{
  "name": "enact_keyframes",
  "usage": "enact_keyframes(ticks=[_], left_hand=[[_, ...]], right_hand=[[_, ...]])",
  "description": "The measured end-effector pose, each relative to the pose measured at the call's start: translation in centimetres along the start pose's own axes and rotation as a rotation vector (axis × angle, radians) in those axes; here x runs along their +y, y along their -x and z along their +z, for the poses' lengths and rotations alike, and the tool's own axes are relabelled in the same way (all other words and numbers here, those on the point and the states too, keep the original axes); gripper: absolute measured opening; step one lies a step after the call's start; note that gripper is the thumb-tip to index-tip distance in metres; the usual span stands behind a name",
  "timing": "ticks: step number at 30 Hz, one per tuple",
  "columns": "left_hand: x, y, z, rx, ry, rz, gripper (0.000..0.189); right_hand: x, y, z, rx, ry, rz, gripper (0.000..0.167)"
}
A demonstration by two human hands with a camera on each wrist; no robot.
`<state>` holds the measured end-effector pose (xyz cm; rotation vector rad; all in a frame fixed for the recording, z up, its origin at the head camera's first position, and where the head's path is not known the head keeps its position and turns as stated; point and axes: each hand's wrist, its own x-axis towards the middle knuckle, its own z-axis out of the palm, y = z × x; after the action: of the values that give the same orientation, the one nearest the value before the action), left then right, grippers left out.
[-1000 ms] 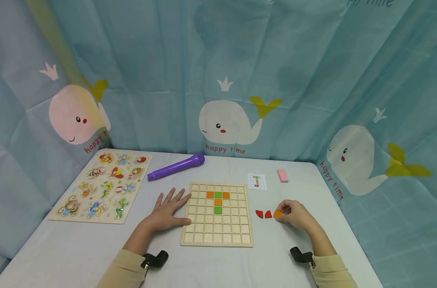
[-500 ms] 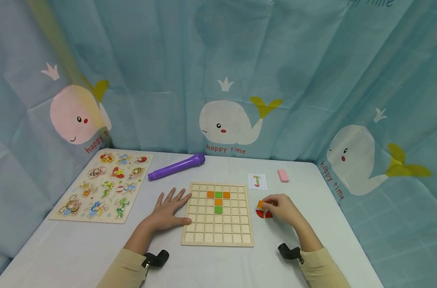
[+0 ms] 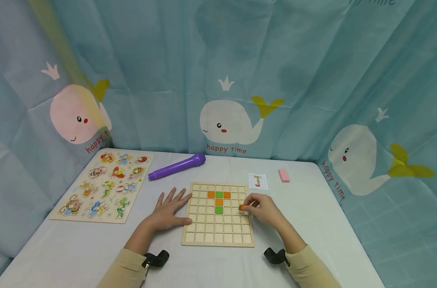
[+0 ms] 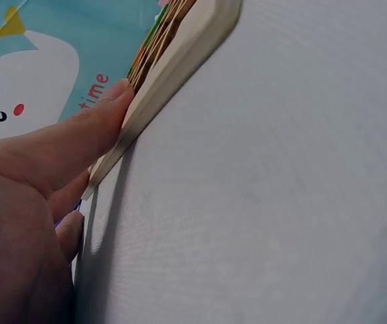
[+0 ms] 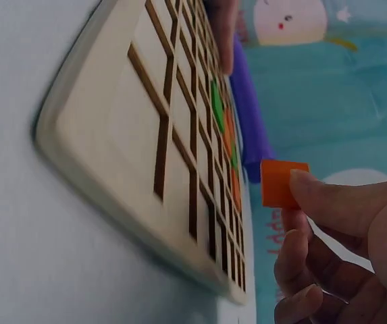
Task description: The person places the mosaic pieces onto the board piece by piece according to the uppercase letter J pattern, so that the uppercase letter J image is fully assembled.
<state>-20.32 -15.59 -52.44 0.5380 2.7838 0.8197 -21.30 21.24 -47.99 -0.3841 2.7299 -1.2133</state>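
Note:
A wooden grid board (image 3: 200, 238) lies flat on the table, bearing orange tiles (image 3: 219, 202) and green tiles (image 3: 219, 210) in a T pattern. My left hand (image 3: 165, 214) spreads its straight fingers at the board's left edge, thumb and fingertip touching the rim. In the left wrist view the thumb (image 4: 98, 128) lies on that edge. Over the board's right side, my right hand (image 3: 264, 209) pinches an orange square tile (image 5: 277, 183) between thumb and finger. Red quarter-round pieces seen earlier are hidden behind this hand in the head view.
A small pattern card (image 3: 258, 181) lies behind the board's right corner, with a pink block (image 3: 284, 175) to its right. At the back is a purple stick (image 3: 176, 167). An insect puzzle board (image 3: 99, 186) occupies the table's left. A whale-print curtain (image 3: 160, 100) encloses the table.
Holding the orange tile, my right hand has moved left from the red pieces to over the board's right side. My left hand has stayed put.

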Motion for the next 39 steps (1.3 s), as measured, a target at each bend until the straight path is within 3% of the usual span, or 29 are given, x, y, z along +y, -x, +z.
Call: enact_keyframes(ticks=[11, 21, 33, 39], left_hand=[[0.1, 0.1, -0.1, 0.007, -0.003, 0.002, 0.096], [0.0, 0.0, 0.1, 0.001, -0.003, -0.007, 0.097], [0.1, 0.2, -0.1, 0.014, -0.005, 0.001, 0.097], [0.1, 0.1, 0.0, 0.010, -0.011, -0.013, 0.097]], right_hand=[[-2.0, -1.1, 3.6, -0.114, 0.045, -0.128, 0.006], [-2.8, -1.5, 5.8, -0.134, 0.072, -0.150, 0.007], [-2.9, -1.5, 6.3, -0.138, 0.152, -0.118, 0.009], [-2.6, -1.2, 5.1, -0.128, 0.111, -0.103, 0.007]])
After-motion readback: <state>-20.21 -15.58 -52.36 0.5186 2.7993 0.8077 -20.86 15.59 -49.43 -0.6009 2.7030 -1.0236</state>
